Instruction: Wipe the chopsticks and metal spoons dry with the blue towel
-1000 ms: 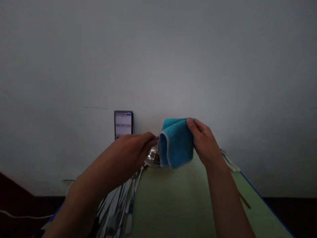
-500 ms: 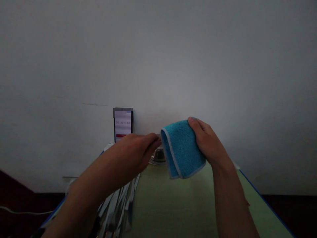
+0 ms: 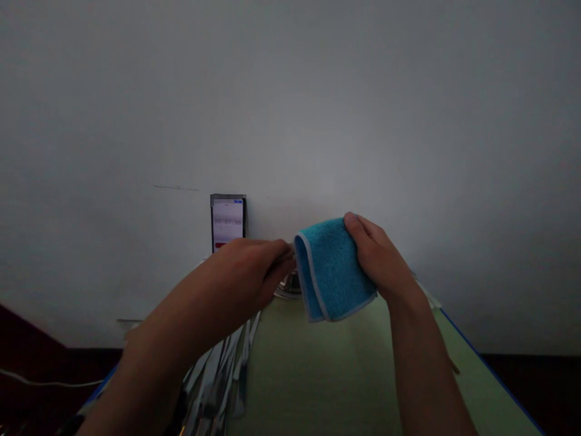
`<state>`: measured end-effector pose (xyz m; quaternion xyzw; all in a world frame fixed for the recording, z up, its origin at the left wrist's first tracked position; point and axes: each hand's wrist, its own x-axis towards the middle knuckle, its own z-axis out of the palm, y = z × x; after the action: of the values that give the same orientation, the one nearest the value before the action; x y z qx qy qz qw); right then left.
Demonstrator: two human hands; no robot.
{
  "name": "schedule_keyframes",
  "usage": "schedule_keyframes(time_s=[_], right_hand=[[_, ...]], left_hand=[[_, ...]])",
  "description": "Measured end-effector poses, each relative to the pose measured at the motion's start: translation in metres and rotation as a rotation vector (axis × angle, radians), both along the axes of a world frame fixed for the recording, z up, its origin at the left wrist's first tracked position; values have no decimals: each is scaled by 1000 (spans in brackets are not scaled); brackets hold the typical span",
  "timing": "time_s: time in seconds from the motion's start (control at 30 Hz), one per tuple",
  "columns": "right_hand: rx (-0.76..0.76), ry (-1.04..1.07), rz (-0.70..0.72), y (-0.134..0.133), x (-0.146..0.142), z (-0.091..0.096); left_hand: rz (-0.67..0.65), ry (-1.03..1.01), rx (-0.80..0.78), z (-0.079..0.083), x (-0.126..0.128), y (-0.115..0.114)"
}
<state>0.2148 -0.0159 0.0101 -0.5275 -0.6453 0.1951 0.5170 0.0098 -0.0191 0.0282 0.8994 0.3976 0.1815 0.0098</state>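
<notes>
A folded blue cloth (image 3: 338,269) with a pale edge hangs above the table, gripped along its upper right side by my right hand (image 3: 374,251). My left hand (image 3: 254,266) is closed in a pinch at the cloth's left edge. A thin sliver shows at its fingertips and runs towards the fold; its kind is hidden by the fingers and the cloth. Behind the hands stands a round shiny metal object (image 3: 288,286), largely covered by the left hand and the cloth.
Several long, thin, pale and silvery pieces (image 3: 215,378) lie on the left of the green tabletop (image 3: 318,375). A phone (image 3: 228,221) showing a timer leans against the grey wall (image 3: 290,109). A white cable (image 3: 49,383) runs at lower left.
The view has shifted slightly, so the phone sits a little higher and further right. Both hands keep nearly the same pose, the blue cloth still in the right.
</notes>
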Motion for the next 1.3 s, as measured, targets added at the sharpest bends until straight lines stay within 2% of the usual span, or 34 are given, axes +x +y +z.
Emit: schedule_keyframes(time_s=[0.17,0.3,0.4,0.53,0.67,0.8,0.97,1.3], right_hand=[[-52,49,88,-3,4,4],[-156,20,187,-6,7,5],[-216,-49,262,-7,10,6],[-219,-229,334,-6,12,7],[-179,-377,342,-5,13,7],[-189,-476,369,-7,12,8],[-214,-471,415,-11,10,11],[-145,-405,306,-14,12,12]], left_hand=[[-7,2,-7,1,-6,3],[-2,25,-7,0,-17,12],[6,33,21,0,-26,19],[41,44,87,-2,-33,23],[88,47,104,-1,-35,22],[50,18,132,1,-39,21],[7,-36,157,4,-43,23],[-85,-17,147,8,-43,20]])
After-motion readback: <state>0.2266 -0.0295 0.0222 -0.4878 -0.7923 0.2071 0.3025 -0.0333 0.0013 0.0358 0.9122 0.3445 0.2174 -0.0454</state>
